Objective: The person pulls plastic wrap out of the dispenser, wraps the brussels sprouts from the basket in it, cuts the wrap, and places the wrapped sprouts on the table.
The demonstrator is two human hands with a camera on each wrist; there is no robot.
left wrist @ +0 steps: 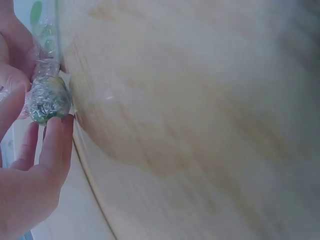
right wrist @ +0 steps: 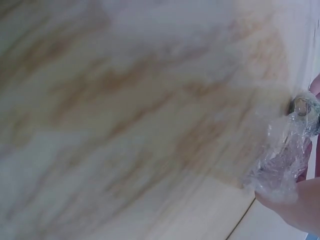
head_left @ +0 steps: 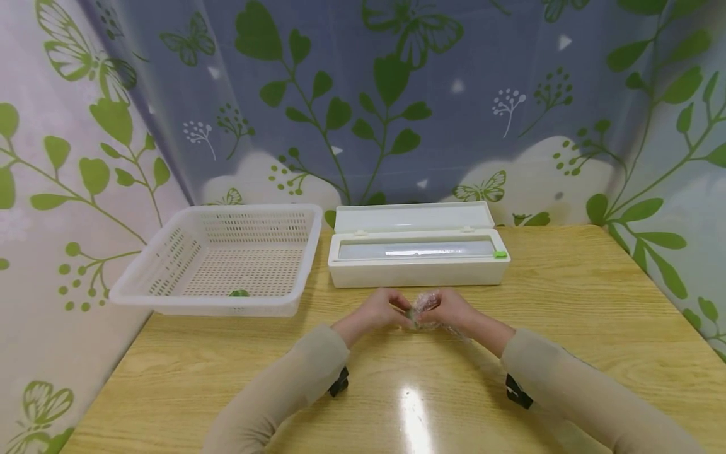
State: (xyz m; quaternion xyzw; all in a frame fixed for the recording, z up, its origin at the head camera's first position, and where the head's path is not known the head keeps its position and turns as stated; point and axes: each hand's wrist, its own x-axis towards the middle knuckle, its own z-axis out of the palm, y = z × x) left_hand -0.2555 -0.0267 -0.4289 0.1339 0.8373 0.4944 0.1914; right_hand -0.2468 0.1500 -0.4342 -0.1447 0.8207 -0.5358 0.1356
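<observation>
Between the two hands, over the wooden table (head_left: pixel 567 284), is a small round green item (left wrist: pixel 50 102) wrapped in clear plastic film; its exact kind cannot be told. My left hand (head_left: pixel 379 310) pinches the wrapped item, its fingertips on the green end in the left wrist view. From the other side, my right hand (head_left: pixel 454 310) grips the gathered loose film (right wrist: pixel 280 162), which trails past the fingers. Part of the item is hidden behind fingers and crumpled film.
Just behind the hands stands a white cling film dispenser (head_left: pixel 420 275) with its lid raised, a film roll inside and a green slider (head_left: pixel 500 254) at its right. A white perforated basket (head_left: pixel 212 305) sits at left, with a green item (head_left: pixel 239 293) in it.
</observation>
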